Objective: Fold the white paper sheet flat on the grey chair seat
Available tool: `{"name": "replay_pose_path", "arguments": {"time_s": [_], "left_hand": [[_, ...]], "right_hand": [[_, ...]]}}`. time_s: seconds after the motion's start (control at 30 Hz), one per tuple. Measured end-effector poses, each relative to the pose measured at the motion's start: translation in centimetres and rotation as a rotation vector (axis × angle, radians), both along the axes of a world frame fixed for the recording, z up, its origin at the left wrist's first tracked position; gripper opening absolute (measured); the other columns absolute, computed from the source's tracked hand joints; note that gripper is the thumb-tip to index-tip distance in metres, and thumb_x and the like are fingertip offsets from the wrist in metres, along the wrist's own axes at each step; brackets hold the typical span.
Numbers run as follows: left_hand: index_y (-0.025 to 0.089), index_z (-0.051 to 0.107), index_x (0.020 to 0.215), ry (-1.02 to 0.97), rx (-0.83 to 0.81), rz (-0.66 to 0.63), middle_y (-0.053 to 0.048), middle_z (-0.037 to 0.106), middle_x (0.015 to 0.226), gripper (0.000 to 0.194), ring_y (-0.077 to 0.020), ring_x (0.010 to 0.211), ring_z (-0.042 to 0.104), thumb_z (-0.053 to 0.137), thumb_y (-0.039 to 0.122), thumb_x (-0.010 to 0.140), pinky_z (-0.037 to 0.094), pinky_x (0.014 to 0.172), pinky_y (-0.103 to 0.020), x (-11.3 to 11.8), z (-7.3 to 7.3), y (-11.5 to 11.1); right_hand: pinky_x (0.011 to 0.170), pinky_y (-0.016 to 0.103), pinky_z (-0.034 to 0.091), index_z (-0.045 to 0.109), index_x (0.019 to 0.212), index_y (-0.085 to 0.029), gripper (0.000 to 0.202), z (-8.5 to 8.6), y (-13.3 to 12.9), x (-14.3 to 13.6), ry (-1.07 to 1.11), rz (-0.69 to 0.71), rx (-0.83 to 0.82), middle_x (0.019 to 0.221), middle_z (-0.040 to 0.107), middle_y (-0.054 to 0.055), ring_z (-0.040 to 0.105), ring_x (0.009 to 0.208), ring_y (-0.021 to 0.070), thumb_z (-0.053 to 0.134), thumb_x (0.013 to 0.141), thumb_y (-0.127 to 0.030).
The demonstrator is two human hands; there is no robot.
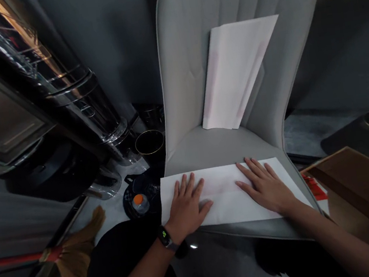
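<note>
The white paper sheet lies flat across the front of the grey chair seat, its long axis running left to right, crosswise to our reach. It is directly beneath both our hands, so neither is nearer: our left hand presses on its left part and our right hand on its right part. Both are open and flat, palms down, grasping nothing, with fingers pointing towards the backrest and bare paper between the thumbs. A faint crease seems to run lengthwise between them.

Behind the sheet and apart from it, a folded paper piece stands on the seat, leaning on the backrest with its long axis tilted up and to the right. We wear a dark wristband on our left wrist. Farther out, an orange-capped bottle and a straw broom are to our left, and a cardboard box is to our right.
</note>
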State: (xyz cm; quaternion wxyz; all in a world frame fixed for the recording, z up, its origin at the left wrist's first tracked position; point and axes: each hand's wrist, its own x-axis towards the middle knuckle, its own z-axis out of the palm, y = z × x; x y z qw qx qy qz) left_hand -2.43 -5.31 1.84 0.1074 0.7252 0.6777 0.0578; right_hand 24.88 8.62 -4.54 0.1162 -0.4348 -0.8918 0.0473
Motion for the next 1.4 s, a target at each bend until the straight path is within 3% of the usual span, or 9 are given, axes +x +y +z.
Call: {"name": "replay_pose_path", "arguments": {"time_s": [0.17, 0.37, 0.53, 0.73, 0.83, 1.0, 1.2, 1.4], "left_hand": [[0.022, 0.037, 0.163, -0.001, 0.012, 0.0, -0.013, 0.026, 0.174, 0.073, -0.0372, 0.162, 0.019, 0.042, 0.066, 0.105, 0.023, 0.128, -0.061, -0.1, -0.1, 0.0], [0.01, 0.027, 0.165, 0.006, 0.026, 0.008, -0.018, 0.03, 0.172, 0.083, -0.0369, 0.16, 0.024, 0.041, 0.066, 0.105, 0.024, 0.129, -0.059, -0.2, -0.1, 0.2], [0.012, 0.032, 0.164, 0.019, 0.039, 0.001, -0.016, 0.031, 0.172, 0.079, -0.0366, 0.16, 0.023, 0.042, 0.064, 0.105, 0.024, 0.129, -0.059, -0.4, -0.3, 0.2], [0.013, 0.026, 0.166, 0.016, 0.039, 0.001, -0.016, 0.022, 0.174, 0.08, -0.0357, 0.162, 0.016, 0.043, 0.063, 0.105, 0.02, 0.13, -0.062, -0.6, -0.9, 0.4], [0.013, 0.024, 0.166, 0.019, 0.026, -0.002, -0.017, 0.02, 0.175, 0.081, -0.0356, 0.163, 0.013, 0.042, 0.063, 0.105, 0.017, 0.13, -0.063, -0.7, -1.0, 0.7], [0.015, 0.028, 0.166, 0.015, 0.002, -0.003, -0.017, 0.024, 0.174, 0.078, -0.0352, 0.162, 0.018, 0.041, 0.063, 0.106, 0.02, 0.13, -0.061, -0.7, -0.5, 0.7], [0.02, 0.028, 0.166, 0.017, 0.036, 0.011, -0.015, 0.029, 0.173, 0.077, -0.0359, 0.161, 0.023, 0.043, 0.063, 0.105, 0.023, 0.128, -0.061, -0.7, -0.5, 0.2], [0.018, 0.029, 0.165, 0.018, 0.024, 0.006, -0.015, 0.027, 0.173, 0.075, -0.0343, 0.162, 0.019, 0.041, 0.062, 0.106, 0.021, 0.129, -0.061, -0.8, -0.5, 0.1]], "right_hand": [[0.127, 0.061, 0.026, 0.038, 0.164, -0.026, 0.07, 0.0, 0.2, 0.2, -0.015, 0.007, -0.023, 0.17, 0.036, 0.012, 0.027, 0.159, 0.0335, 0.034, 0.106, -0.065], [0.127, 0.06, 0.025, 0.039, 0.164, -0.023, 0.071, 0.3, 0.3, 0.2, -0.025, 0.014, -0.035, 0.171, 0.035, 0.014, 0.026, 0.159, 0.0338, 0.035, 0.106, -0.065], [0.127, 0.061, 0.025, 0.039, 0.164, -0.022, 0.073, 0.6, 0.4, 0.1, -0.035, 0.02, -0.039, 0.17, 0.034, 0.016, 0.026, 0.159, 0.034, 0.032, 0.106, -0.067], [0.128, 0.061, 0.024, 0.031, 0.167, -0.026, 0.073, 0.7, 0.4, 0.1, -0.021, 0.029, -0.04, 0.172, 0.03, 0.012, 0.024, 0.16, 0.0334, 0.033, 0.106, -0.066], [0.128, 0.06, 0.023, 0.036, 0.165, -0.023, 0.074, 0.9, 0.4, 0.0, -0.029, 0.016, -0.043, 0.172, 0.031, 0.015, 0.023, 0.16, 0.0331, 0.031, 0.106, -0.068], [0.128, 0.059, 0.022, 0.039, 0.164, -0.022, 0.074, 1.1, 0.3, 0.0, -0.028, 0.012, -0.064, 0.171, 0.033, 0.015, 0.023, 0.16, 0.0324, 0.031, 0.106, -0.069], [0.128, 0.062, 0.022, 0.032, 0.167, -0.029, 0.07, 1.0, 0.4, 0.1, -0.003, 0.019, -0.075, 0.172, 0.031, 0.011, 0.023, 0.16, 0.0327, 0.032, 0.107, -0.066], [0.128, 0.061, 0.021, 0.036, 0.165, -0.023, 0.072, 1.3, 0.3, -0.1, -0.038, 0.007, -0.082, 0.172, 0.03, 0.015, 0.022, 0.161, 0.0325, 0.032, 0.107, -0.065]]}}
